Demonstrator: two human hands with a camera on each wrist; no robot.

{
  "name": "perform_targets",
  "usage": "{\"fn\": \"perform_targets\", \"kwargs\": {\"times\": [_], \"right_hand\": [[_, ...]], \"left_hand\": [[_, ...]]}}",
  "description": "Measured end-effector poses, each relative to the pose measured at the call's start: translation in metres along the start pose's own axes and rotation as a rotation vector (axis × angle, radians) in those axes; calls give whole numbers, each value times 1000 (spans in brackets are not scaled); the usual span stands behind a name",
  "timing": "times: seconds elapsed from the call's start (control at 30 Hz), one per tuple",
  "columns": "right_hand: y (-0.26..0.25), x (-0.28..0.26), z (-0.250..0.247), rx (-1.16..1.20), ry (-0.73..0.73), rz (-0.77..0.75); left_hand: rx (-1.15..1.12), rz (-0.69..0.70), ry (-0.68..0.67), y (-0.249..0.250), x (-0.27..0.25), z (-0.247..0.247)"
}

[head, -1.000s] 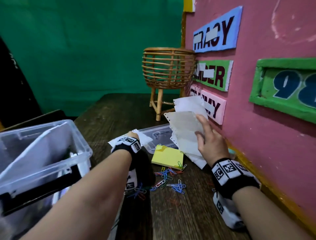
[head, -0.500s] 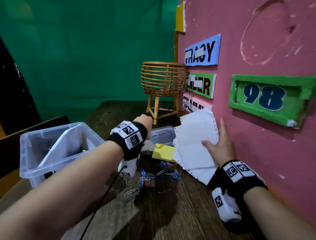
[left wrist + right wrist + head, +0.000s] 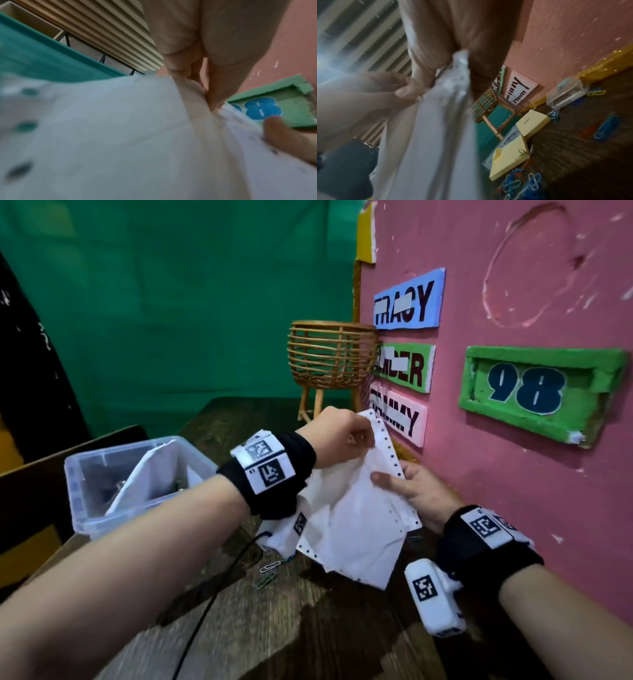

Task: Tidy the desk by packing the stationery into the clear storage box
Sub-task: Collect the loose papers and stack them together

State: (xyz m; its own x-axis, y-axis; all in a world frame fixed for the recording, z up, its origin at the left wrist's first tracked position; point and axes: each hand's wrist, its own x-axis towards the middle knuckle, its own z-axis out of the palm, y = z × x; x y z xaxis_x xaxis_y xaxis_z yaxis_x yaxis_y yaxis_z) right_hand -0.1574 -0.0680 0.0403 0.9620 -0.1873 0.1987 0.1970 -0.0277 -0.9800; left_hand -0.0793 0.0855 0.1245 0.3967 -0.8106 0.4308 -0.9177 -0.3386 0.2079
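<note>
Head view shows the loose stack of white perforated-edge printer paper (image 3: 346,518) held up above the dark wooden desk (image 3: 308,628), between my two hands. My left hand (image 3: 337,436) pinches its top edge with curled fingers; my right hand (image 3: 414,491) clamps the right edge, thumb on top. To the left, apart from the sheets, stands the clear plastic storage box (image 3: 137,501) with white paper already inside. Coloured paper clips (image 3: 269,571) lie on the desk below. Yellow sticky-note pads (image 3: 508,158) sit near the pink wall (image 3: 513,508).
</note>
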Motion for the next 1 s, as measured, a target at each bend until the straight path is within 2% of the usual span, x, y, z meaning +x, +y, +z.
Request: {"fn": "perform_targets", "kwargs": {"times": [0.1, 0.17, 0.27, 0.33, 0.4, 0.47, 0.53, 0.57, 0.63, 0.73, 0.93, 1.0], "right_hand": [[0, -7, 8, -79, -29, 64], [3, -5, 9, -123, 12, 82], [7, 2, 0, -66, 202, 45], [7, 5, -8, 58, 311, 7], [6, 6, -13, 189, 350, -13], [7, 8, -13, 265, 345, -7], [12, 8, -8, 269, 312, 36], [15, 7, -6, 253, 277, 62], [21, 5, 0, 181, 168, 112], [21, 1, 9, 14, 12, 122], [2, -3, 12, 35, -16, 72], [-5, -4, 12, 2, -68, 52]], "left_hand": [[-89, 16, 123, -5, -9, 19], [-112, -7, 221, -8, -15, 31], [-171, -209, 403, -24, -23, 38], [-292, -389, 454, -37, -31, 36], [-512, -593, 355, -43, -42, 34], [-775, -708, 132, -47, -53, 43], [-1041, -695, -50, -48, -62, 60], [-1153, -684, -94, -48, -64, 69], [-1246, -689, -103, -47, -65, 78], [-1267, -646, -102, -40, -58, 74], [-1239, -416, 88, -25, -38, 43], [-1173, -386, 160, -24, -36, 36]]}}
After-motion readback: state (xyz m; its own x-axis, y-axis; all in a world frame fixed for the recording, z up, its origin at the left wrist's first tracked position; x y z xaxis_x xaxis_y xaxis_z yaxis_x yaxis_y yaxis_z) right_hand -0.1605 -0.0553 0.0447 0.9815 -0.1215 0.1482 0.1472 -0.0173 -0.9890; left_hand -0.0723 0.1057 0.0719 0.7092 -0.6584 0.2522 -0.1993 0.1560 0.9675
